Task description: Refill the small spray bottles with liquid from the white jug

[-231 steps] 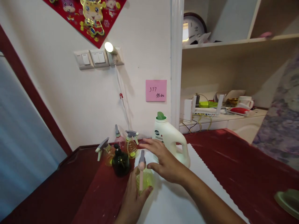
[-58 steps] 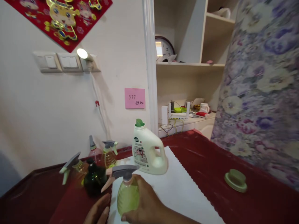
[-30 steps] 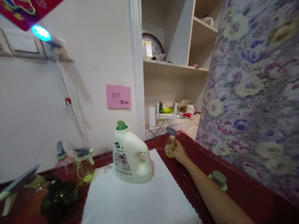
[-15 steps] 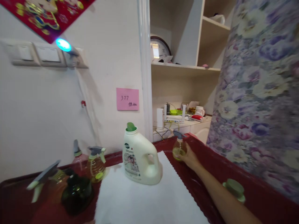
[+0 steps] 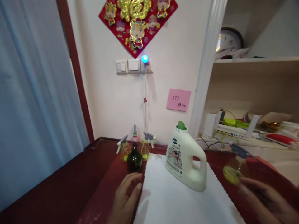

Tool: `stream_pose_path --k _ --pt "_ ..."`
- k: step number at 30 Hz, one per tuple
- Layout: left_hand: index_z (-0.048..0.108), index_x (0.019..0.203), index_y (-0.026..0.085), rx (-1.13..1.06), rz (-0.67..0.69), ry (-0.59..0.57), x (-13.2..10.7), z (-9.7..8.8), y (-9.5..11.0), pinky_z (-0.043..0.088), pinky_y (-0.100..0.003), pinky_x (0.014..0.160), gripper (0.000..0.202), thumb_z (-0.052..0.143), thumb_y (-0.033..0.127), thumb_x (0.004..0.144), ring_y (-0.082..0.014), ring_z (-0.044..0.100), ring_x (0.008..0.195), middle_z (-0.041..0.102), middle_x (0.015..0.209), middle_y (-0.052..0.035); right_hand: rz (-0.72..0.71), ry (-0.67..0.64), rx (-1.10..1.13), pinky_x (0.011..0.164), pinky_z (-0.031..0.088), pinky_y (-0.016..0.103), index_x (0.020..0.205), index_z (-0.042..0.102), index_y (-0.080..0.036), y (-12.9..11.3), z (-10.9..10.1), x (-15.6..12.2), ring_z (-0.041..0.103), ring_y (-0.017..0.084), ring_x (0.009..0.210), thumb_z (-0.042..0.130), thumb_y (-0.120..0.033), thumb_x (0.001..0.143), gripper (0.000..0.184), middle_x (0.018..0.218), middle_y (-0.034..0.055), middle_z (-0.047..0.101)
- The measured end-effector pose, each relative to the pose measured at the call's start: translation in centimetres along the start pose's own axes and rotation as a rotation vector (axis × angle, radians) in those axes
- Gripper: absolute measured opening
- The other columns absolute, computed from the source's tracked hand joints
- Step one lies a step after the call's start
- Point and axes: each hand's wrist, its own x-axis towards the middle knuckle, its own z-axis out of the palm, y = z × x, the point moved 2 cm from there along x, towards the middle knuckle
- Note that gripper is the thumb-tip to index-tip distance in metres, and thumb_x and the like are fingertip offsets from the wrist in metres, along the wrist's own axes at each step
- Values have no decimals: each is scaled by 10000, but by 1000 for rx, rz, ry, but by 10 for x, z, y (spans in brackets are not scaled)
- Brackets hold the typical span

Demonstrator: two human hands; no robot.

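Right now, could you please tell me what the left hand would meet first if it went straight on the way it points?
Most likely the dark green pump bottle, which stands just ahead of the left hand; depth is unclear, so I cannot tell whether they touch.

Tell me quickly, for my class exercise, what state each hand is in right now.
Left hand: open, no object visible in it.
Right hand: blurred beside the rightmost spray bottle; open or closed cannot be told.
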Motion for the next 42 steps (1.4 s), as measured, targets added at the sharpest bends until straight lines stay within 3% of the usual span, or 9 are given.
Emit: stream_pose_path --k 4,9,12,15,20,25,32,38,42 --pt "725 1025 206 -83 -75 124 11 -13 -3 512 -413 975 338 657 482 842 -292 662 1069 719 1097 -102 -214 -400 59 704 616 333 993 730 -259 -63 71 -27 737 254 826 696 -561 795 363 951 75 766" --pt "693 1034 179 -172 -201 261 25 -32 -19 514 -436 962 407 692 495 777 -306 668 1053 729 1090 -115 -281 -658 163 764 590 334 1139 674 -239 -105 175 -60 709 227 907 642 -436 872 334 1018 71 737" --pt "692 1028 174 -193 -211 305 29 -39 -30 506 -451 970 411 700 485 760 -310 671 1048 733 1085 -117 -257 -652 204 899 569 396 1245 625 -236 -108 234 -67 658 275 1135 709 -342 784 480 1223 95 694" --pt "700 1021 174 -205 -209 330 30 -41 -37 503 -460 967 387 696 456 757 -311 674 1036 737 1066 -115 -238 -607 202 1104 441 496 1359 533 -173 -107 284 -68 547 336 1313 757 -306 693 715 1393 157 596" --pt "704 999 173 -212 -196 344 29 -41 -38 509 -448 950 335 677 409 763 -299 673 1014 735 1046 -111 -203 -544 207 1167 356 518 1449 406 -115 -109 336 -75 456 371 1393 799 -264 617 932 1472 204 508" --pt "691 992 172 -214 -180 346 29 -40 -35 516 -429 936 309 649 390 777 -281 670 991 725 1027 -106 -194 -511 212 1151 372 498 1440 421 -155 -113 352 -85 476 361 1370 792 -260 622 905 1429 173 536" --pt "685 997 180 -203 -146 325 28 -38 -37 507 -445 945 280 634 378 806 -284 666 998 714 1031 -102 -185 -529 249 1129 386 521 1325 489 -131 -115 349 -86 521 371 1292 778 -276 629 768 1329 183 564" --pt "697 1115 206 -180 -83 258 26 -42 -25 428 -480 1069 333 649 396 846 -304 606 1171 669 1205 -114 -209 -626 351 1096 453 492 1342 487 -191 -115 303 -91 590 338 1249 836 -366 601 838 1316 135 620" --pt "687 1257 278 -193 -16 14 21 -41 -4 311 -474 1176 439 715 391 834 -316 473 1356 586 1377 -96 -223 -835 462 1102 455 487 1357 531 -218 -112 255 -101 574 342 1289 891 -484 569 906 1378 131 610"
